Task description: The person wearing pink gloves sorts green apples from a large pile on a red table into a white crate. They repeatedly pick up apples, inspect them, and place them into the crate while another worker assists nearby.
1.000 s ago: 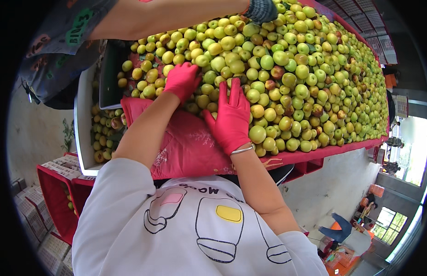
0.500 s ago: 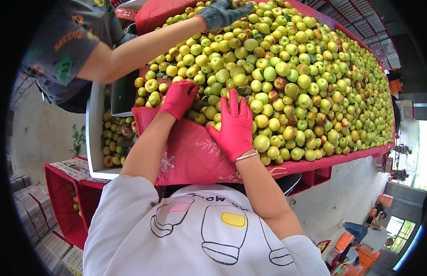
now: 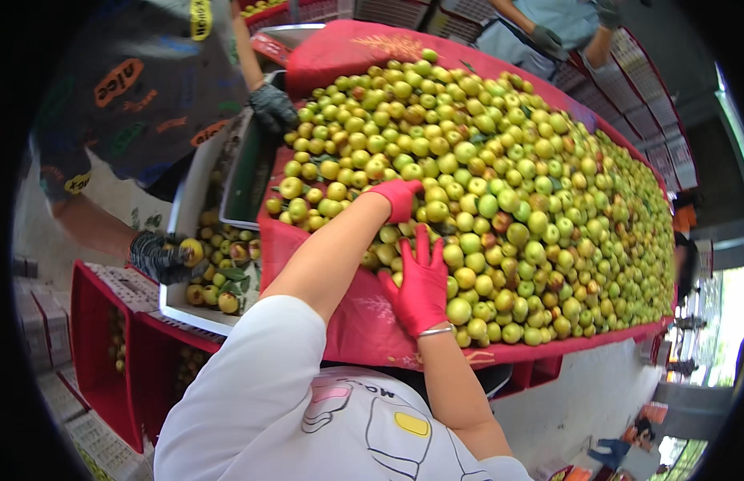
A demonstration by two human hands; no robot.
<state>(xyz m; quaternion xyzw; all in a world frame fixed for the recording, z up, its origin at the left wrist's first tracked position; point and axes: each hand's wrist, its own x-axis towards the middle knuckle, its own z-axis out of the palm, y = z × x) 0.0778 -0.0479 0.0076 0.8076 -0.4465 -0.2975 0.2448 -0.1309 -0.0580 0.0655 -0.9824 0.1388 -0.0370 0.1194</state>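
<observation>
A broad heap of small yellow-green round fruits [image 3: 508, 240], jujube-like, some with brown-red patches, covers a padded red cloth [image 3: 364, 317]. My left hand [image 3: 397, 200], in a pink-red glove, reaches across the heap's near left part with its fingers curled down among the fruits. Its fingertips are hidden, so whatever they grip cannot be made out. Just nearer to me, my right hand [image 3: 421, 289], gloved alike and with a bracelet at the wrist, lies open on the fruits at the heap's near edge. Its fingers are spread and no fruit is gripped.
On the left, a co-worker's gloved hand [image 3: 165, 255] holds a fruit over a white-rimmed bin [image 3: 197, 317] of fruits; their other hand [image 3: 272, 108] is by a dark tray [image 3: 245, 180]. Red crates [image 3: 103, 353] stand lower left. Another person's gloved hands [image 3: 548, 38] show beyond the heap.
My left hand has moved right and farther into the heap. My right hand stays spread near the same fruits. The co-worker's arm has drawn back left from the heap, and the view has shifted.
</observation>
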